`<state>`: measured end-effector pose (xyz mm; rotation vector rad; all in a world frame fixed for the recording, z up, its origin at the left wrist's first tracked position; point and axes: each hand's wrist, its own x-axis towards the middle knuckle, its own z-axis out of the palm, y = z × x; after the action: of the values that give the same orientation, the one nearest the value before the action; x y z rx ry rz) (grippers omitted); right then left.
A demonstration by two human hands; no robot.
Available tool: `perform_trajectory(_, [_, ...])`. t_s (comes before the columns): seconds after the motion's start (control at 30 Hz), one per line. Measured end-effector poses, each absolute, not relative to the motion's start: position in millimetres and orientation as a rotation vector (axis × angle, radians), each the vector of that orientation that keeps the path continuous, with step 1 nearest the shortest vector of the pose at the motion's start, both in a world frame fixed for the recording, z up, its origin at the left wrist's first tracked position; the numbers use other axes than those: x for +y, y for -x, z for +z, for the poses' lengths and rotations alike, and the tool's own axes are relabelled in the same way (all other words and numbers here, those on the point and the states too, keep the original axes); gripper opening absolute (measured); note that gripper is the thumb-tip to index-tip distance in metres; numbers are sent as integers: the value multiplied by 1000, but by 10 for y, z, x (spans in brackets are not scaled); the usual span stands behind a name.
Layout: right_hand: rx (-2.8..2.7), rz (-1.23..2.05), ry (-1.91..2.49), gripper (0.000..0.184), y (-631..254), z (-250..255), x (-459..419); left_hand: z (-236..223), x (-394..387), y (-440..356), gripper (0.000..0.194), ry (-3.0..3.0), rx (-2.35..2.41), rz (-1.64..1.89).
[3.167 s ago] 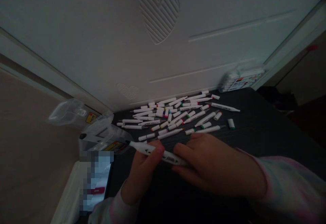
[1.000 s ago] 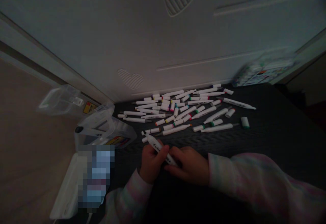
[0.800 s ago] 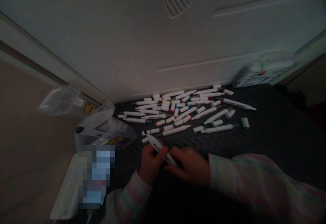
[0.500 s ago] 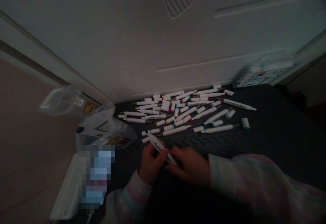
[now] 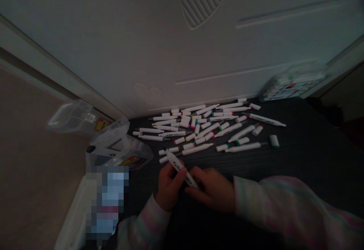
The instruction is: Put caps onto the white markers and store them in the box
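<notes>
My left hand [image 5: 168, 187] is closed around the middle of a white marker [image 5: 176, 164], its thumb pressed on the barrel. The marker slants, with its far end pointing up and left toward the loose pens. At its near end, my right hand [image 5: 214, 189] has its fingers closed on the barrel; they partly hide that end. Just beyond the hands lies a spread of uncapped white markers [image 5: 197, 149] and loose caps with coloured bands, among them an orange-banded cap [image 5: 257, 130] and a green-banded cap [image 5: 274, 141].
A clear plastic case [image 5: 119, 149] stands open at the left on the dark tabletop [image 5: 295, 159]. In front of it is a blurred-out phone-like object [image 5: 109, 200]. A filled marker case [image 5: 294, 85] leans against the white panel [image 5: 227, 49] at the back right.
The view has tilted slightly upward, so the table's things sit a little lower. Both hands keep their hold on the marker; the dark tip at its far end no longer shows clearly.
</notes>
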<state>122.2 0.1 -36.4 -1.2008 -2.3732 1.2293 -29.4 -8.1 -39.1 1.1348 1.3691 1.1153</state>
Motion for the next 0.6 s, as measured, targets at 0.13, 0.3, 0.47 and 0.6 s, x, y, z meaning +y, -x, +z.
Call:
perform_trajectory(0.13, [-2370, 1208, 1213, 28, -1216, -391, -5, -385, -86, 287, 36, -1095, 1353, 1118])
perform_trajectory(0.3, [-2357, 1179, 1240, 26, -1211, -416, -16, -362, -68, 269, 39, -1044, 1337, 1110])
perform_trajectory(0.47, [-2361, 1260, 1264, 25, -1212, -411, -21, -383, -66, 268, 43, -909, 1295, 1091])
perform_trajectory(0.6, [-2342, 1305, 1280, 23, -1212, -407, -31, -396, -66, 268, 43, -876, 1283, 1083])
